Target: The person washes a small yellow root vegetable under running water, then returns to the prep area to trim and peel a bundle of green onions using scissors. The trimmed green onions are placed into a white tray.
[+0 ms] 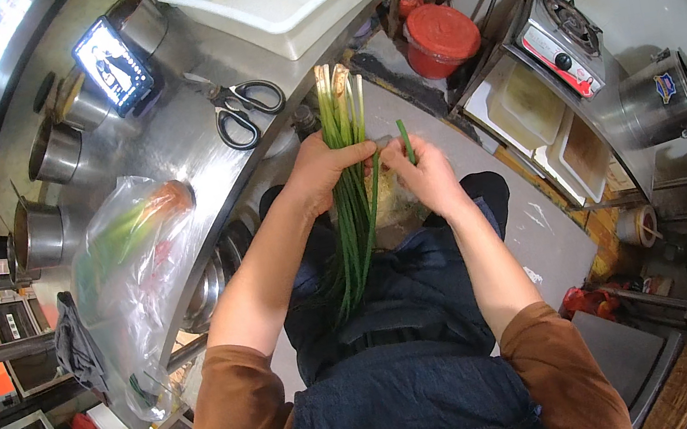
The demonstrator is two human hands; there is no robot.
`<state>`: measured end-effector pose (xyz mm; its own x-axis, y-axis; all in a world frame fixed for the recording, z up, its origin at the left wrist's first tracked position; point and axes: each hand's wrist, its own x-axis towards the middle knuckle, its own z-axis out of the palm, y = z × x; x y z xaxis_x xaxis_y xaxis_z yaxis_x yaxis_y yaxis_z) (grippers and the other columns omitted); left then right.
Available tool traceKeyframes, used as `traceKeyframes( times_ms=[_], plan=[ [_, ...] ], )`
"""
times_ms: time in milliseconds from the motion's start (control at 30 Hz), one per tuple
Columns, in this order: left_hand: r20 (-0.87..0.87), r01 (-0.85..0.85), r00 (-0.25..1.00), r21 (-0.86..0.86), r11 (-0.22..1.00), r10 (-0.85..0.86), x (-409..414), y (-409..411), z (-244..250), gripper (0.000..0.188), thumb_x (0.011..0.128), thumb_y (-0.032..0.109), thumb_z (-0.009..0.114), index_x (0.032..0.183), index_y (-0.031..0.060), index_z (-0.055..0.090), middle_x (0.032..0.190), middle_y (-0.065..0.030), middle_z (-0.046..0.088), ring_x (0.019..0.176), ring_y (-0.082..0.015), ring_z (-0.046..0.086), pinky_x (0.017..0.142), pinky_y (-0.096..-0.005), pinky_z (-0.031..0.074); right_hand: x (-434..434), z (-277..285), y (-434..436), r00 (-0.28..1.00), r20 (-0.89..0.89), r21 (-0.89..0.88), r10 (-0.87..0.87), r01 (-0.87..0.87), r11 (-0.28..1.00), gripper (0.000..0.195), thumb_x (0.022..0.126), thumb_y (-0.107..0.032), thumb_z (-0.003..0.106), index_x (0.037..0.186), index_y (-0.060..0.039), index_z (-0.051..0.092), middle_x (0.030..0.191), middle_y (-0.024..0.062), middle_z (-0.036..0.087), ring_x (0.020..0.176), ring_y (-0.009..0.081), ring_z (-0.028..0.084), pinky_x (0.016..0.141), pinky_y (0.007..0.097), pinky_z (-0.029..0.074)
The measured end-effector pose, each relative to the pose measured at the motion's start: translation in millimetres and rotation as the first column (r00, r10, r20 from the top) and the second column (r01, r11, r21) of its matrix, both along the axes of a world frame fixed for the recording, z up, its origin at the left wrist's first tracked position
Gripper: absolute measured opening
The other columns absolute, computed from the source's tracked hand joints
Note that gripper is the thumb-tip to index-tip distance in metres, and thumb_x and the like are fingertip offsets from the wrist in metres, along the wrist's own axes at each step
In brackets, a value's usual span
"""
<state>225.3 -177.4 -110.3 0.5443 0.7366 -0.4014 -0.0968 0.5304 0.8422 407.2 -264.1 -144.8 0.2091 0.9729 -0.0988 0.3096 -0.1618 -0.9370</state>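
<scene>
A bunch of scallions [355, 226] is gripped in my left hand [317, 168], white root ends pointing away from me and long green leaves hanging toward my lap. My right hand [433, 178], just to the right, pinches a short green leaf piece [405, 137] whose tip sticks up past the fingers. Its fingertips are close to the bunch; whether they touch it I cannot tell. Behind the hands, between my knees, something pale yellowish [389, 197] shows, mostly hidden. Black-handled scissors [222, 96] lie on the steel counter [190, 138] to the left.
On the counter are a clear plastic bag of vegetables [144, 273], a lit phone [114, 65], several steel pots [56, 152] and a white plastic tub [302, 36]. A red lidded bucket [441, 41] stands on the floor side. At right are a gas stove [560, 52] and a steel pot [649, 102].
</scene>
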Motion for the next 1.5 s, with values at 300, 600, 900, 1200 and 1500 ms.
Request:
traceKeyframes(
  times_ms=[300, 600, 900, 1200, 1500],
  plan=[
    [0.115, 0.059, 0.992, -0.120, 0.991, -0.045, 0, -1, 0, 0.026, 0.090, 0.007, 0.075, 0.111, -0.0022, 0.063, 0.094, -0.0121, 0.070, 0.079, -0.0223, 0.069, 0.071, -0.0351, 0.057, -9, 8, -25, 0.816, -0.578, -0.016, -0.036, 0.033, 0.999, 0.022, 0.108, -0.020, 0.049, 0.111, -0.0053, 0.065, 0.072, -0.0008, 0.061, 0.065, 0.0088, 0.054, 0.061, 0.0260, 0.043],
    [0.126, 0.041, 0.991, -0.007, 0.999, -0.040, -5, -13, 11, 0.031, 0.087, 0.003, 0.076, 0.115, -0.0024, 0.063, 0.098, -0.0134, 0.071, 0.081, -0.0217, 0.071, 0.073, -0.0353, 0.058, -6, 51, 3, 0.542, -0.839, 0.028, -0.041, 0.118, 0.993, 0.029, 0.109, -0.024, 0.050, 0.125, -0.0008, 0.055, 0.070, -0.0021, 0.045, 0.056, 0.0090, 0.041, 0.049, 0.0243, 0.030],
    [0.230, -0.078, 0.972, 0.143, 0.987, 0.043, -60, -48, 58, 0.027, 0.088, 0.002, 0.074, 0.112, -0.0041, 0.062, 0.097, -0.0130, 0.071, 0.083, -0.0208, 0.069, 0.076, -0.0352, 0.056, -8, 102, 3, 0.800, -0.584, 0.081, 0.140, -0.115, 0.990, 0.025, 0.107, -0.015, 0.050, 0.123, 0.0009, 0.058, 0.077, 0.0027, 0.060, 0.061, 0.0093, 0.053, 0.052, 0.0231, 0.040],
    [0.295, -0.343, 0.907, 0.100, 0.934, 0.301, -109, -55, 96, 0.024, 0.089, 0.003, 0.073, 0.109, -0.0026, 0.062, 0.095, -0.0130, 0.069, 0.081, -0.0218, 0.068, 0.073, -0.0348, 0.056, 15, 252, 112, 0.896, 0.316, 0.092, 0.312, -0.356, 0.930, 0.023, 0.105, -0.020, 0.054, 0.118, -0.0021, 0.061, 0.073, -0.0035, 0.055, 0.059, 0.0052, 0.047, 0.052, 0.0225, 0.038],
    [0.375, -0.435, 0.841, 0.042, 0.899, 0.389, -131, -36, 103, 0.028, 0.089, 0.003, 0.075, 0.113, -0.0027, 0.062, 0.098, -0.0122, 0.071, 0.083, -0.0212, 0.071, 0.072, -0.0337, 0.058, -78, 235, 109, 0.844, -0.205, -0.062, 0.496, -0.517, 0.854, 0.022, 0.100, -0.026, 0.066, 0.100, -0.0048, 0.068, 0.071, -0.0068, 0.056, 0.058, 0.0018, 0.043, 0.050, 0.0237, 0.035]
  ],
)
